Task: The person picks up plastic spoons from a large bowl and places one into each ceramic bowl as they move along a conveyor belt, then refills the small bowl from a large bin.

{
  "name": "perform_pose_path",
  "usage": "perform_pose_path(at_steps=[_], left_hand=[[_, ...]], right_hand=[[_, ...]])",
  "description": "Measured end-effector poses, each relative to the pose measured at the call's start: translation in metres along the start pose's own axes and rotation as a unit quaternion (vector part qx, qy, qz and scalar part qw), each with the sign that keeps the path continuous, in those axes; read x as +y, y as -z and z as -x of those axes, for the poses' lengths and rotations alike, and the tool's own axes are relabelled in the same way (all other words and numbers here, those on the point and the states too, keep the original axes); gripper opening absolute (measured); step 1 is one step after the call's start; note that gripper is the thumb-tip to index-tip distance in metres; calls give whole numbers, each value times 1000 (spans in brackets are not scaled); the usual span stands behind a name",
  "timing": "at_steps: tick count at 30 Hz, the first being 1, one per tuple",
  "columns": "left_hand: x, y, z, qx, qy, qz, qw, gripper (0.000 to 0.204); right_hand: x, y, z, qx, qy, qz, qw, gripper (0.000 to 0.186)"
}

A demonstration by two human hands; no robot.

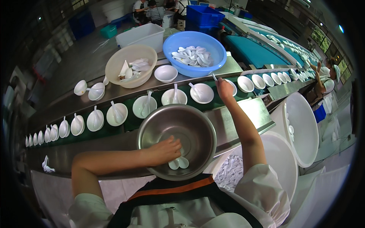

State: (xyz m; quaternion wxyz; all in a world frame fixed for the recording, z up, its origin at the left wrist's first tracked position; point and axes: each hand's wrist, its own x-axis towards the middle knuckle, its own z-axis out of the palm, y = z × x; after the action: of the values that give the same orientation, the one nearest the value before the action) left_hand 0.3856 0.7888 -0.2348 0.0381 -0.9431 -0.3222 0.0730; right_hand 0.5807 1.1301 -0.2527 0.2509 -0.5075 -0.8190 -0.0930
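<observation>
A wide steel basin (205, 129) rests close against my body. Inside it, my left hand (165, 151) is closed, fingers curled, with the rounded ends of two white soup spoons (183, 162) sticking out below the palm; their handles are hidden. Reaching forward over the conveyor, my right hand (225, 89) pinches a white spoon (214, 77) next to a white bowl (230, 87) that it partly covers. Just left of that hand is another bowl (202, 98) with a spoon lying in it. More bowls with spoons, such as one bowl (117, 114), line the green belt leftward.
Behind the belt stand a cream basin (110, 62) and a blue basin (218, 45), both holding spoons, beside a small bowl (165, 73). Large white tubs (285, 152) are at my right. Bowls without visible spoons (258, 81) line the right side, where a co-worker (326, 79) stands.
</observation>
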Motion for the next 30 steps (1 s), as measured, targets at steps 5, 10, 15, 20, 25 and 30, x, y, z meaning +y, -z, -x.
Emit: perform_pose_path(at_steps=[5,10,15,20,25,30], left_hand=[[-7,-13,13,12,31,113,993,15],[-8,15,33,5,138,370,919,19],[-35,47,85,146,224,468,842,19],[-71,-5,125,331,484,210,782,17],[-107,-61,98,227,598,89,763,12],[-109,-74,100,148,635,-36,758,13]], right_hand=[[-42,0,-8,63,128,39,989,15],[-165,30,-7,-143,307,-106,935,22],[-253,12,-6,-425,387,-38,817,32],[-276,-9,-7,-261,505,-40,822,18],[-231,51,-60,-60,415,7,908,23],[-179,119,-61,-31,283,12,959,53]])
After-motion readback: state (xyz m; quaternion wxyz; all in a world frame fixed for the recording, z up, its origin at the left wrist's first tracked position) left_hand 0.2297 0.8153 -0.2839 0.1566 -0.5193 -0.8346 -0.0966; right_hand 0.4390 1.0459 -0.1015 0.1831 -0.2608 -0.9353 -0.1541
